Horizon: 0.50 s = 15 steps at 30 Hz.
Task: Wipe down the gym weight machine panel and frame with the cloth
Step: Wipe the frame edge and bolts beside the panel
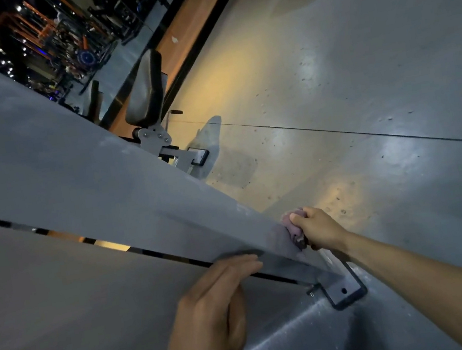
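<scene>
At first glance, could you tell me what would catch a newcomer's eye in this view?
The right hand stands out first, gripping a bunched purple cloth against the edge of the grey frame beam that slants across the picture. Below it, the left hand rests with straight fingers on the beam's lower edge. Behind, a black padded seat stands on the glossy floor.

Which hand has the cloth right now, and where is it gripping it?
The right hand grips the cloth bunched at its upper end against the frame edge. The left hand holds nothing, fingers flat on the panel.
</scene>
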{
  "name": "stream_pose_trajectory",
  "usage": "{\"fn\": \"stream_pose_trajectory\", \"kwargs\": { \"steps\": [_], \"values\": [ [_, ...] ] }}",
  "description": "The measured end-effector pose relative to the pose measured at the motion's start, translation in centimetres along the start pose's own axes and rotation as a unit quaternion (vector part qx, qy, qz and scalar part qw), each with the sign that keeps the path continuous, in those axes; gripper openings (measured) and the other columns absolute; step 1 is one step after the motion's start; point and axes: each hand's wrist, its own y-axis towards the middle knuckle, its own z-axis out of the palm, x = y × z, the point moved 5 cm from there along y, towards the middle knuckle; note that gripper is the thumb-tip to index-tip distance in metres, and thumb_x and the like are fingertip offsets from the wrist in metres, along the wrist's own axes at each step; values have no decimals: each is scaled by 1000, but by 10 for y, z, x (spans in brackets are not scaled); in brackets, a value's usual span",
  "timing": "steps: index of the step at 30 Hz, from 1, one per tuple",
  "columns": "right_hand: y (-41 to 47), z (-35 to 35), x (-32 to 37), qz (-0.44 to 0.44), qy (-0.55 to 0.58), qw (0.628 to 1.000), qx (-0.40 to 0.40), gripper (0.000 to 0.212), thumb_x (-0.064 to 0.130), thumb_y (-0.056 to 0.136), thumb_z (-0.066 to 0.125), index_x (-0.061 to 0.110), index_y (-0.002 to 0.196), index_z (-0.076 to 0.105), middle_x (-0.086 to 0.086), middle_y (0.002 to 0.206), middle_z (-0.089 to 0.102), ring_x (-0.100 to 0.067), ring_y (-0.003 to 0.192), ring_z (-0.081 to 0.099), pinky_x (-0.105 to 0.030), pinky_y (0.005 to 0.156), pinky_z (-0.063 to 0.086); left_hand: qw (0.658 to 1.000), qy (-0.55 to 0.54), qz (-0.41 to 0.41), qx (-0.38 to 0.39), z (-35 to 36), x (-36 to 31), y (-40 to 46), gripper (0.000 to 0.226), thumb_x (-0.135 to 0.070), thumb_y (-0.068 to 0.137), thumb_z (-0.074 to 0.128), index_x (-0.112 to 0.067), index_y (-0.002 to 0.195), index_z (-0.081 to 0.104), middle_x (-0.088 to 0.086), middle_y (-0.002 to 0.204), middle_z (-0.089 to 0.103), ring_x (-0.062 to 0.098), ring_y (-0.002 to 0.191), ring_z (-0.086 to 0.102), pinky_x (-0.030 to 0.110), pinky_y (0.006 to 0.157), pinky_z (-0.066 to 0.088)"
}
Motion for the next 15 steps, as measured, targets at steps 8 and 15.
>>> {"fn": "stream_pose_trajectory", "kwargs": {
  "steps": [8,15],
  "values": [
    [2,17,34,14,36,999,-2,43,13,93,50,18,51,51,3,47,49,-18,46,44,-21,44,28,1000,-3,8,0,-6,4,-7,38,-6,94,44,-18,110,76,-13,121,70,3,115,66,16,97,48],
    [-11,34,128,-100,41,994,21,54,22,102,52,20,48,50,6,41,47,-9,37,45,-18,42,34,1000,3,7,12,-9,6,-8,45,10,86,52,-19,111,75,-14,124,69,3,117,65,17,97,48]
  ]
}}
